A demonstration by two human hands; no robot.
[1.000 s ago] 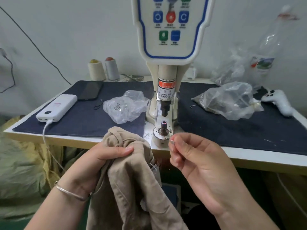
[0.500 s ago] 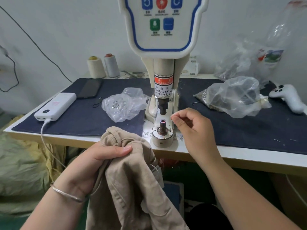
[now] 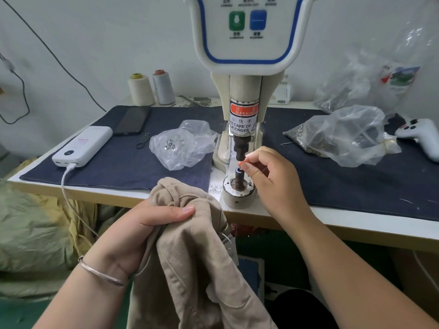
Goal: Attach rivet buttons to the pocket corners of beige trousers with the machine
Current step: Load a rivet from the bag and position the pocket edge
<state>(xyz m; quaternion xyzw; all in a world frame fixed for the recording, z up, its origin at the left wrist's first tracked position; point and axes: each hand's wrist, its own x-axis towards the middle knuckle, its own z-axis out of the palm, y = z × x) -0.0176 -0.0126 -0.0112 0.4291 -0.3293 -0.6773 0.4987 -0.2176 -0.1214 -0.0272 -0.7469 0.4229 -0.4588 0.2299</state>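
Note:
The rivet machine stands at the table's middle, its dark punch above a round lower die with a purple-tipped post. My right hand pinches a small rivet part between thumb and forefinger, right at the post's top under the punch; the part itself is barely visible. My left hand grips the bunched beige trousers in front of the table edge, left of the die.
Navy cloth covers the table. A small plastic bag of silver rivets lies left of the machine, a larger bag right. A power bank, phone, thread cones and white controller sit around.
My right hand moved from in front of the table edge up and forward to the die post under the punch. The left hand kept holding the trousers in place.

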